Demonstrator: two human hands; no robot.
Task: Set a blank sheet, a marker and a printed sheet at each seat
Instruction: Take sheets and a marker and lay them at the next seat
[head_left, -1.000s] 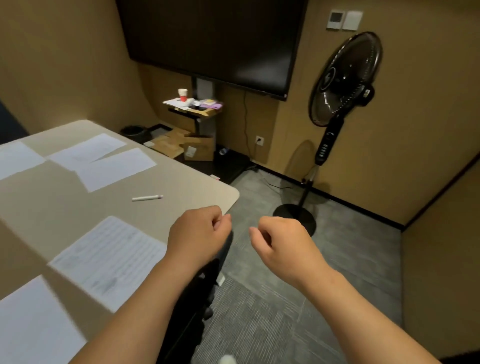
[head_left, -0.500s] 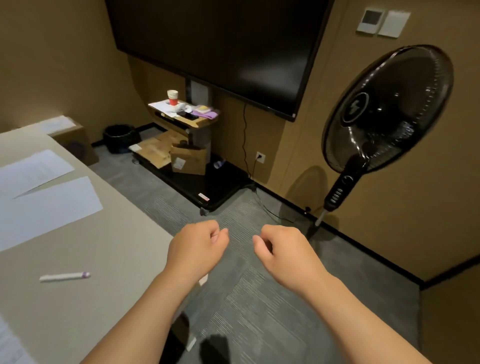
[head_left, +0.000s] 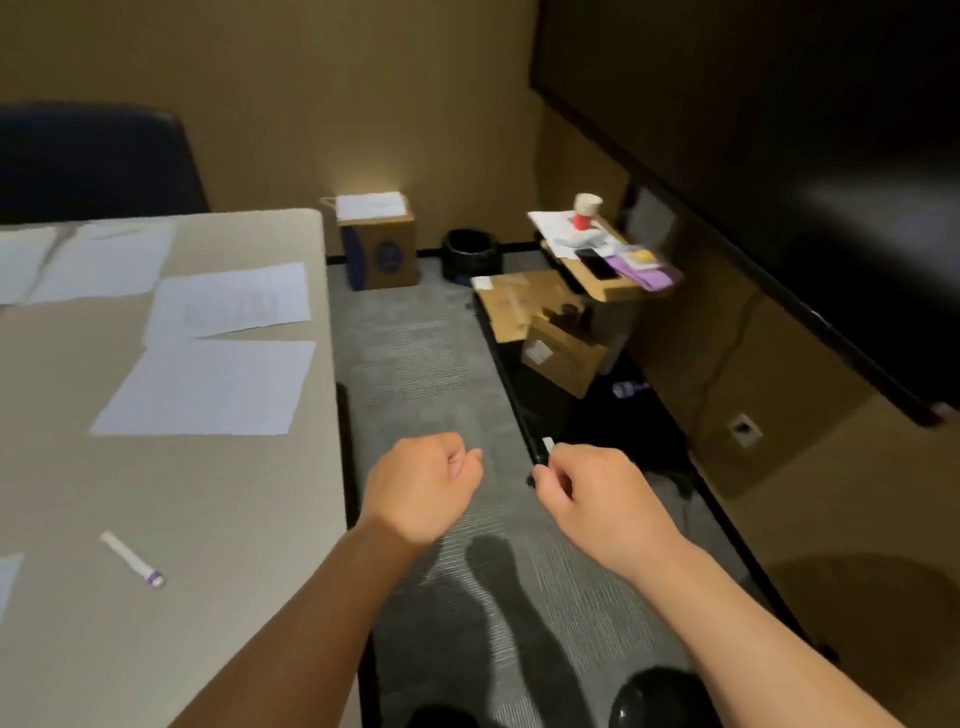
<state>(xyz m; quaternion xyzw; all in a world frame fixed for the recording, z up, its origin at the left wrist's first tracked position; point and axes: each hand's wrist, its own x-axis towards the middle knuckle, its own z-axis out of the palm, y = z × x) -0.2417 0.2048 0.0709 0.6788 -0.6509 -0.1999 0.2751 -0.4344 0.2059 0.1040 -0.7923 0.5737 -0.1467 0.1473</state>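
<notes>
On the beige table a blank sheet lies near the right edge, with a faintly printed sheet just behind it. A white marker with a purple end rests closer to me on the table. More sheets lie at the far left. My left hand hovers over the carpet just right of the table edge, fingers curled with nothing in them. My right hand is further right, also curled and holding nothing.
A dark chair stands behind the table. On the floor are a cardboard box, a black bin and flattened cartons. A small shelf with a cup and papers sits under the big wall screen.
The view has swung left and forward along the table's end; the fan has left the frame and the far chair and box have come in. Both hands stay curled in front of me.
</notes>
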